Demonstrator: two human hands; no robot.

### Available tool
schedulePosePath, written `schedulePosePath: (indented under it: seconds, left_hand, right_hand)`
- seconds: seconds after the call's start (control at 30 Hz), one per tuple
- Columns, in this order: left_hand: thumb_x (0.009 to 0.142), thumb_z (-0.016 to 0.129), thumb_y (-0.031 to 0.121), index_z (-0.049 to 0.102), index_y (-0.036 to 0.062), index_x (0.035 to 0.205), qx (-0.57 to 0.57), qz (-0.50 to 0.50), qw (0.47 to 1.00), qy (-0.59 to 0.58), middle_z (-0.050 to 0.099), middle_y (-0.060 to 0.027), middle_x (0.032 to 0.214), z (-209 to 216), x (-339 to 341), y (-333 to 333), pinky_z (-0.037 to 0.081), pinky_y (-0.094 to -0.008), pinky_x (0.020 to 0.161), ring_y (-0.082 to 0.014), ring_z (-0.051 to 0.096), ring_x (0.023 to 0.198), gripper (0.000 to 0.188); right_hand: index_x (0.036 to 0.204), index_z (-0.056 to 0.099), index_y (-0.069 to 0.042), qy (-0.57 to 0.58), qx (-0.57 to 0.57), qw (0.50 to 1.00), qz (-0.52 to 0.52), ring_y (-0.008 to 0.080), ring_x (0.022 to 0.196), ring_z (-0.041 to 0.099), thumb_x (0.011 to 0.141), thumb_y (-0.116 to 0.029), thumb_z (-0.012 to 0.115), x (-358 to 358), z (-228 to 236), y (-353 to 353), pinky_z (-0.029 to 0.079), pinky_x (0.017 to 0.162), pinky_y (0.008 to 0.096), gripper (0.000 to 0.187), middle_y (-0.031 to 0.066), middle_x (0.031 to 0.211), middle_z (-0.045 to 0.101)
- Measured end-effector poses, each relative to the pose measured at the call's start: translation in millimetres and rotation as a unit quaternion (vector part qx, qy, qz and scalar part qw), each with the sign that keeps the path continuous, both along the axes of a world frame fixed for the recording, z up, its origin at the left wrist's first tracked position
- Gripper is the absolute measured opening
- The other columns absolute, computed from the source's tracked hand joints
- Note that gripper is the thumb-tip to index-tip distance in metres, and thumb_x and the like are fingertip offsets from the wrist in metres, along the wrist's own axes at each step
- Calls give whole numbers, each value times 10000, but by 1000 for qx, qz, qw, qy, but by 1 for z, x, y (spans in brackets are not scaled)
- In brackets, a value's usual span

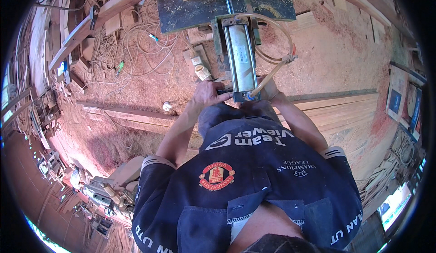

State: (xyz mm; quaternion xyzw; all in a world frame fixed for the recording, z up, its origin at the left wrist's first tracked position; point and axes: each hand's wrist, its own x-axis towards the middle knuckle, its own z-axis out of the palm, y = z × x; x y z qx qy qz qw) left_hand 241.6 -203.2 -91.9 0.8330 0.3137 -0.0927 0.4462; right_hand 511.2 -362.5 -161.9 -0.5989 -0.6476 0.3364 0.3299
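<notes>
A pneumatic cylinder point(242, 64) with a silvery body and long tie rods stands out from a dark metal bench plate point(181, 14), pointing toward my body. My left hand point(210, 93) is at the left of the cylinder's dark near end block point(246, 96). Its thumb and fingers close around a small dark piece beside the block, which I cannot make out. On the other side, my right hand point(269, 89) is against the right of the same block, its fingers mostly hidden behind the cylinder and hose. A tan air hose point(272, 73) runs from a blue fitting on the block.
Long wooden boards point(334, 112) lie across the sawdust-covered floor on both sides of my legs. Tangled hoses point(136, 53) spread over the floor at the left. A cream-coloured ring-shaped object point(202, 73) is near my left hand. Wood scraps and machinery point(102, 189) stand farther left.
</notes>
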Motion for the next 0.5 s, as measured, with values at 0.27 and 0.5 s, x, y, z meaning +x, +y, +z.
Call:
schedulePosePath:
  seconds: [0.27, 0.5]
  left_hand:
    - [813, 760, 738, 805, 106, 1047, -1, 3, 1000, -20, 759, -161, 786, -12, -4, -3, 594, -475, 706, -363, 763, 767, 675]
    - [820, 781, 680, 783, 41, 1184, -68, 35, 990, -117, 786, -174, 919, -28, -18, 2, 598, -424, 750, -319, 777, 827, 736]
  right_hand:
    - [957, 670, -60, -83, 13, 996, 24, 405, 681, 709, 973, -337, 509, 2, 5, 1, 582, 601, 507, 320, 171, 787, 675]
    - [896, 728, -71, -43, 0, 999, 5, 413, 730, 718, 878, -331, 608, 3, 2, 0, 580, 648, 521, 286, 190, 788, 714]
